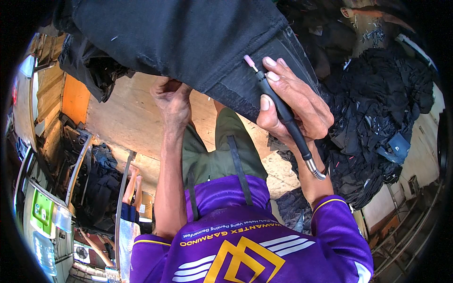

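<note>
A black denim garment (188,35), perhaps a trouser leg, spreads across the top of the head view. My left hand (173,101) is closed on its lower edge, with the fingers partly hidden beneath the cloth. In my right hand (302,101) lies a slim black rotary grinder (284,111), held much like a pen between thumb and fingers. Its pink grinding tip (249,60) points up and left over the garment's worn-looking panel; whether it touches the cloth I cannot tell. A metal flexible shaft (315,170) leaves the tool's rear end by my right wrist.
Black garments are heaped in a large pile (377,108) to my right. A wooden board (127,111) lies under and left of my left arm. More dark clothes (101,174) sit at the left. Other people's legs (134,188) show there, and another person's arm (377,14) at upper right.
</note>
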